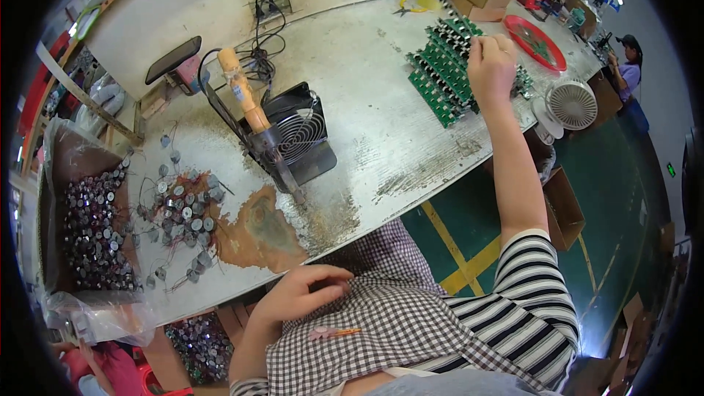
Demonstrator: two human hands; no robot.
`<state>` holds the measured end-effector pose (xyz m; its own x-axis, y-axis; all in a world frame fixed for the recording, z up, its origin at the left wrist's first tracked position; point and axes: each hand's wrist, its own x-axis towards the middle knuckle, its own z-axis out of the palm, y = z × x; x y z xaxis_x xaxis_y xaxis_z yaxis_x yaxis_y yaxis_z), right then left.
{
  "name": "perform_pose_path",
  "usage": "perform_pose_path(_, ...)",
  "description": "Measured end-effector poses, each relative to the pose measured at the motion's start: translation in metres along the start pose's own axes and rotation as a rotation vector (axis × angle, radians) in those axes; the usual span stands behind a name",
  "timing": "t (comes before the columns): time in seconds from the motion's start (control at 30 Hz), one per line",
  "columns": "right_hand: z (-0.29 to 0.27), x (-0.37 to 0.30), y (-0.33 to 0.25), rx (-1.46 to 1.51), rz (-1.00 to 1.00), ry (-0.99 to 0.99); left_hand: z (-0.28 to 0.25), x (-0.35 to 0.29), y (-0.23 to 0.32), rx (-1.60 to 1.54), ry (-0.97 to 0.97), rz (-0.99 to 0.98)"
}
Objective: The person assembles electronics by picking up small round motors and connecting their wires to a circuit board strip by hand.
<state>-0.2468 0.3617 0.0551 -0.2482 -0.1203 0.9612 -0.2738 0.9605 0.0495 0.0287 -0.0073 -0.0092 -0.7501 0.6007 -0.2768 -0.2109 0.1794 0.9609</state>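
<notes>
Poising my right hand [493, 66] at the green circuit boards [441, 82].
Fingers narrowed, hold unclear; I'd touch edges only. Left hand [302, 295] half-open, empty.

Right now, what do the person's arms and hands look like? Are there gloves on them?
No gloves: the left hand and right hand are both bare. The right sleeve has dark and white stripes and a pale cuff, and it ends near the elbow. Of the left sleeve, just a little striped bit shows.
</notes>
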Motion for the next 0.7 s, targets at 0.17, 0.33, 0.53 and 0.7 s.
perform_pose_path(0.17,-0.075,-0.032,-0.1,0.257,-0.258,-0.154,0.009,0.013,0.002,-0.446,0.138,-0.092)
perform_pose_path(0.33,-0.139,-0.089,-0.175,0.722,-0.409,-0.508,0.025,0.054,0.005,-0.773,0.253,-0.103)
perform_pose_path(0.53,-0.139,-0.107,-0.212,1.204,-0.126,-0.621,0.023,0.046,-0.009,-0.659,0.435,-0.047)
perform_pose_path(0.7,-0.137,-0.113,-0.229,1.443,0.218,-0.906,0.018,0.024,-0.011,-0.511,0.477,-0.001)
